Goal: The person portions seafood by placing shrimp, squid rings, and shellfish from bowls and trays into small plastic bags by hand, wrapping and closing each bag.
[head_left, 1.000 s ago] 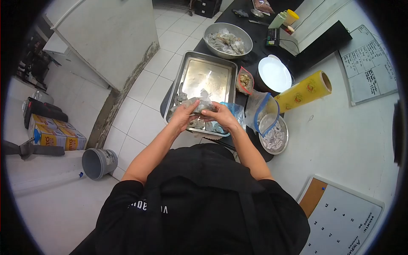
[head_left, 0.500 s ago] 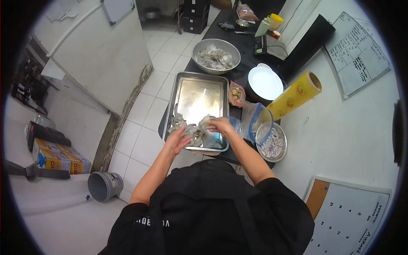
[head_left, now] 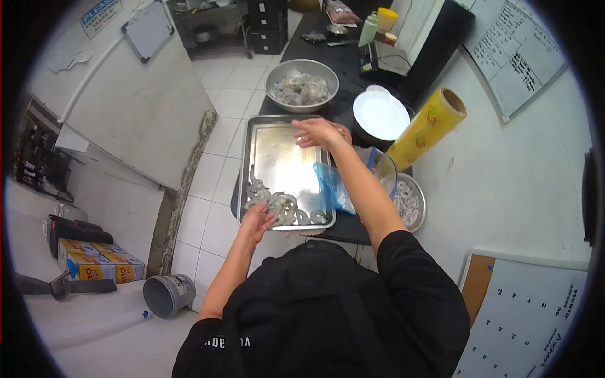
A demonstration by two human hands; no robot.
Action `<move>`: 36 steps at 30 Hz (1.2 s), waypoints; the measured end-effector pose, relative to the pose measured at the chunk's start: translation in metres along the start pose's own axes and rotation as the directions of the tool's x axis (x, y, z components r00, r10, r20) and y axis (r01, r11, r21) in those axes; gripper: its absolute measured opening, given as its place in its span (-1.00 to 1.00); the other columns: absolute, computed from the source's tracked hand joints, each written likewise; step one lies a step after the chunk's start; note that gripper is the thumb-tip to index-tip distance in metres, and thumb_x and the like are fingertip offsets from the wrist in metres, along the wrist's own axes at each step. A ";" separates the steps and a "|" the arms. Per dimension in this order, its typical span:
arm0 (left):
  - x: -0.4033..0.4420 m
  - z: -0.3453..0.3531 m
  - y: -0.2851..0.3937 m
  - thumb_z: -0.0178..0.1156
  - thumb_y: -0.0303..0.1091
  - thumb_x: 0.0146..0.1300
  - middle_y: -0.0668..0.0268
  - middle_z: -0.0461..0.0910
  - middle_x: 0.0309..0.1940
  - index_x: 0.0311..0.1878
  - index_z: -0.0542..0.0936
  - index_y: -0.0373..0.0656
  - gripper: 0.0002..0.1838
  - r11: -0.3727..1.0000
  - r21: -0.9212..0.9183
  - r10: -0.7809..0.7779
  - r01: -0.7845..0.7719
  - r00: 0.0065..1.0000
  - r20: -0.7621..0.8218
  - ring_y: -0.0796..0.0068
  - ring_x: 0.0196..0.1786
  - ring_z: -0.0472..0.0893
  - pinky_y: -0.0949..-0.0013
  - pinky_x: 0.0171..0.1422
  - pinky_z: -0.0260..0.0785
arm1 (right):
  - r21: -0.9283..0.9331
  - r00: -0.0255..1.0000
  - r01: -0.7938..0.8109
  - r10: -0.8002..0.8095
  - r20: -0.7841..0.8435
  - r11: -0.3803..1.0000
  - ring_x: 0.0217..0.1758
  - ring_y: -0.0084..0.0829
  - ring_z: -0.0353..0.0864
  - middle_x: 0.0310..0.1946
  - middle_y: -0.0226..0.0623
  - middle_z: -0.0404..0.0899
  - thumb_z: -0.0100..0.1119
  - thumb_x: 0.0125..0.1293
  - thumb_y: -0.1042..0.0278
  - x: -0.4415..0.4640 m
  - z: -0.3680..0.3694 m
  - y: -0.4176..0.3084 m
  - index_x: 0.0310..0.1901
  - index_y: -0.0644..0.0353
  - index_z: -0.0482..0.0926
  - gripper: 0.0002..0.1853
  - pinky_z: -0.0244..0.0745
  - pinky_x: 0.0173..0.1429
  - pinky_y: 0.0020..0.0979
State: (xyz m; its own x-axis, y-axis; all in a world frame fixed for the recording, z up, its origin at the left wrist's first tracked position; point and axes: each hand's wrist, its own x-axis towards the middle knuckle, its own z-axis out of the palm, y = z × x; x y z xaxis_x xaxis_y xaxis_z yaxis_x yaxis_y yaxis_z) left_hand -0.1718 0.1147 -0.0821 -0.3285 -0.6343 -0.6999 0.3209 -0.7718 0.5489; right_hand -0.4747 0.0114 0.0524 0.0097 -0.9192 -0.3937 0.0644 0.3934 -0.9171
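Raw grey shrimp lie in a heap along the near end of a metal tray. My left hand is at the heap's near left edge, fingers apart; whether they touch the shrimp I cannot tell. Over the far right part of the tray, my right hand is stretched out with nothing in it. Beyond the tray stands a metal bowl with more shrimp in it. A blue-tinted plastic bag overlaps the tray's right side, partly hidden by my right forearm.
To the right are a bowl of pale rings, a yellow roll of wrap and a white round lid or dish. A scale and bottle stand farther back. A grey bucket is on the floor at left.
My right hand has let go of the shrimp and moved forward over the tray. My left hand stays by the heap. The whole view has shifted a little.
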 end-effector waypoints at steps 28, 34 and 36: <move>0.031 0.157 -0.062 0.09 -0.65 0.17 0.35 0.51 -0.46 -0.16 0.49 -0.24 -0.82 0.669 0.442 0.309 -0.598 0.764 0.566 0.62 -0.43 0.53 0.49 -0.30 0.48 | -0.837 0.885 -0.053 -0.363 -0.292 0.544 -0.04 0.07 0.56 -0.13 0.15 0.56 -0.07 0.12 0.56 -0.187 -0.001 0.123 -0.03 0.38 0.54 -0.64 0.44 0.07 -0.13; 0.017 0.150 -0.063 0.13 -0.58 0.15 0.23 0.55 -0.31 -0.01 0.56 -0.25 -0.69 0.446 0.557 0.384 -0.700 0.712 0.588 0.48 -0.30 0.59 0.38 -0.17 0.50 | -0.845 0.924 -0.241 -0.154 -0.350 0.477 -0.11 0.10 0.59 -0.25 0.17 0.60 0.06 0.09 0.48 -0.133 -0.007 0.171 -0.27 0.38 0.61 -0.78 0.46 0.05 -0.12; 0.013 0.146 -0.064 0.14 -0.56 0.13 0.19 0.56 -0.30 0.01 0.56 -0.23 -0.67 0.352 0.570 0.435 -0.742 0.669 0.602 0.43 -0.28 0.60 0.36 -0.16 0.49 | -0.919 0.943 -0.252 -0.137 -0.304 0.304 -0.07 0.02 0.57 -0.25 0.09 0.62 0.07 0.12 0.41 -0.134 -0.005 0.168 -0.23 0.35 0.63 -0.76 0.44 0.05 -0.14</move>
State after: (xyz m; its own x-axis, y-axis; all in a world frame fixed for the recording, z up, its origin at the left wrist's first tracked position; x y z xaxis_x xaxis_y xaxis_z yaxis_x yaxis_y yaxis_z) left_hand -0.3260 0.1494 -0.0591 -0.6149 -0.7873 0.0457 -0.1497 0.1734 0.9734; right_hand -0.4697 0.2009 -0.0496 -0.3029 -0.9156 -0.2643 -0.8996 0.3662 -0.2380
